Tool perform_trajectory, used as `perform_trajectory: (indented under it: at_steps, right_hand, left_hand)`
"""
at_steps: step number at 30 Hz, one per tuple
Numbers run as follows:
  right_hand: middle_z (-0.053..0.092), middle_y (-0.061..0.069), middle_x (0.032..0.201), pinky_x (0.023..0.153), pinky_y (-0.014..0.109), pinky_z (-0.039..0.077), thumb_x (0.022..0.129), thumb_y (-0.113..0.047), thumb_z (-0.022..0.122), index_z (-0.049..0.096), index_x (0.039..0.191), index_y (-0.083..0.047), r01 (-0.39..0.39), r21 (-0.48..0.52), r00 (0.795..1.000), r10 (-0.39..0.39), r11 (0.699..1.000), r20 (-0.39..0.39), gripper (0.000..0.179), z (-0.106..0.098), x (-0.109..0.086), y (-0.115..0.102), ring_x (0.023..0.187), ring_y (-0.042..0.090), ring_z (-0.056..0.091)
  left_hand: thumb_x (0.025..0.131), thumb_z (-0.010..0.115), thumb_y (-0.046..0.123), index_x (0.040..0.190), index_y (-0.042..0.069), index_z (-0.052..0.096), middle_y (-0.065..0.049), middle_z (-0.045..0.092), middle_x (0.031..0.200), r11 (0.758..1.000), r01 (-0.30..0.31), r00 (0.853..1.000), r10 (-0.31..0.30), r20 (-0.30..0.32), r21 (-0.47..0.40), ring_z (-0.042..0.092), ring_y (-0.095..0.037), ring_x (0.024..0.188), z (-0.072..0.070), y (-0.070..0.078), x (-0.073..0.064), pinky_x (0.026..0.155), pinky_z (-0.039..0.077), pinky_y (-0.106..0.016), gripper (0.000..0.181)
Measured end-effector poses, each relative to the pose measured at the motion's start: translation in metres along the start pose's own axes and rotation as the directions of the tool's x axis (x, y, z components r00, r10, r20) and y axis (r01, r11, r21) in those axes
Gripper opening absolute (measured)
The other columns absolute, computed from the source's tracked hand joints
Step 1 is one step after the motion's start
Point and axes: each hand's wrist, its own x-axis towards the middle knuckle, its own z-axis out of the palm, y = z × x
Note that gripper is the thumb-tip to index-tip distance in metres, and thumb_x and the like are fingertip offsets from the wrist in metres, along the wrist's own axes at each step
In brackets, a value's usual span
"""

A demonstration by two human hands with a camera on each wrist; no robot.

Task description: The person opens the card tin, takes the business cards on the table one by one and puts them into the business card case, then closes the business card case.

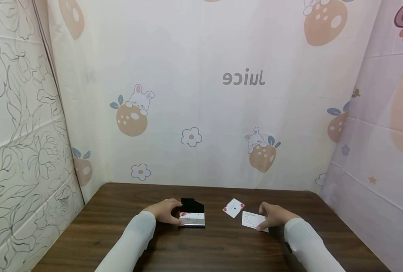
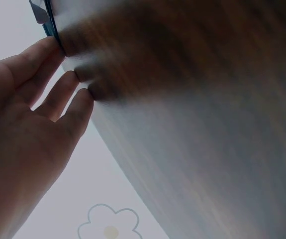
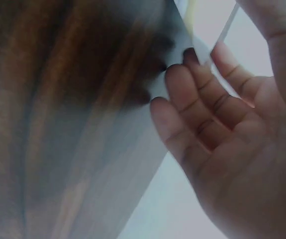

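Observation:
On the table lies a business card case with its black lid folded back and a card with red flowers showing inside. My left hand grips the case by its left side, thumb at the near corner and fingers at the far one. In the left wrist view only a dark edge of the case shows by the fingertips. A white printed business card is pinched by its right end between the thumb and fingers of my right hand. The right wrist view shows a slim part of that card.
Between the two hands, a loose card with red flower corners lies turned at an angle on the brown wooden table. A printed curtain hangs just behind the table's far edge, with more cloth at both sides.

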Motion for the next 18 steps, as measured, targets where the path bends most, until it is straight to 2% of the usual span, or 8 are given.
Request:
perform_trajectory:
  at_steps: [4, 8, 14, 18]
  right_hand:
    - [0.061, 0.001, 0.091, 0.076, 0.043, 0.048, 0.07, -0.029, 0.092, 0.059, 0.099, -0.013, 0.065, 0.026, 0.997, -0.063, 0.998, -0.051, 0.048, 0.004, 0.0, 0.003, 0.082, 0.02, 0.053]
    - [0.064, -0.002, 0.094, 0.078, 0.044, 0.047, 0.077, -0.028, 0.087, 0.065, 0.102, -0.015, 0.094, 0.028, 0.991, -0.091, 0.995, -0.102, 0.037, 0.008, 0.001, 0.008, 0.082, 0.018, 0.053]
    - [0.068, 0.006, 0.109, 0.086, 0.053, 0.05, 0.094, -0.013, 0.07, 0.07, 0.116, -0.01, 0.146, 0.075, 0.984, -0.138, 0.986, -0.109, 0.023, 0.006, 0.001, 0.012, 0.091, 0.021, 0.057]
    - [0.067, 0.009, 0.115, 0.087, 0.055, 0.05, 0.098, -0.006, 0.061, 0.068, 0.117, -0.011, 0.18, 0.123, 0.978, -0.165, 0.976, -0.125, 0.021, 0.003, -0.001, 0.009, 0.098, 0.024, 0.059]
  left_hand:
    - [0.082, 0.08, 0.048, 0.138, 0.004, 0.057, -0.013, 0.052, 0.142, 1.0, 0.001, 1.0, -0.001, 0.0, 0.0, 0.046, -0.031, 0.134, 0.001, -0.001, 0.001, 0.108, 0.04, -0.05, 0.074]
    - [0.082, 0.079, 0.05, 0.139, 0.005, 0.057, -0.012, 0.051, 0.143, 1.0, 0.006, 1.0, -0.006, 0.007, 0.002, 0.045, -0.031, 0.135, 0.003, -0.003, 0.002, 0.108, 0.039, -0.05, 0.076]
    - [0.082, 0.079, 0.05, 0.139, 0.006, 0.057, -0.012, 0.051, 0.144, 1.0, 0.009, 1.0, -0.009, 0.011, 0.004, 0.045, -0.031, 0.135, 0.002, -0.003, 0.002, 0.108, 0.04, -0.05, 0.075]
    - [0.082, 0.079, 0.05, 0.139, 0.006, 0.057, -0.012, 0.051, 0.144, 1.0, 0.018, 1.0, -0.018, 0.011, 0.007, 0.045, -0.031, 0.135, 0.0, -0.002, 0.002, 0.108, 0.039, -0.05, 0.075]
